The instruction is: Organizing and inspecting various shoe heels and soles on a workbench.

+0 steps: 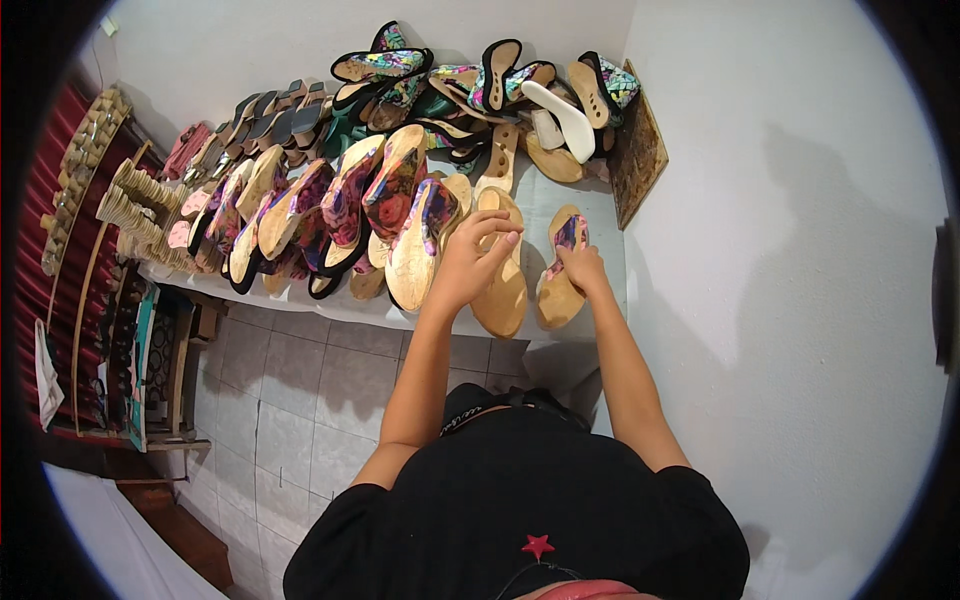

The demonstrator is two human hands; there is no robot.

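Observation:
At the right end of a cloth-covered table (600, 235), my left hand (475, 262) lies across a long tan shoe sole (503, 295), its fingers curled over the upper part and gripping it. The sole's rounded end points toward me. Just to the right, my right hand (582, 268) has its fingers closed at the side of a tan sandal (560, 302) that carries a purple and pink floral strap piece. What the right fingertips press on is partly hidden. Close to my left hand stands a floral-strapped tan sandal (412, 265), one of a row.
Finished-looking floral slippers (382, 68) pile up at the back, with a white sole (565, 118) among them. A brown board (640, 150) stands at the table's right end, by the wall (780, 300). At left are stacked soles (135, 205) and a rack (85, 180); tiled floor (290, 385) lies below.

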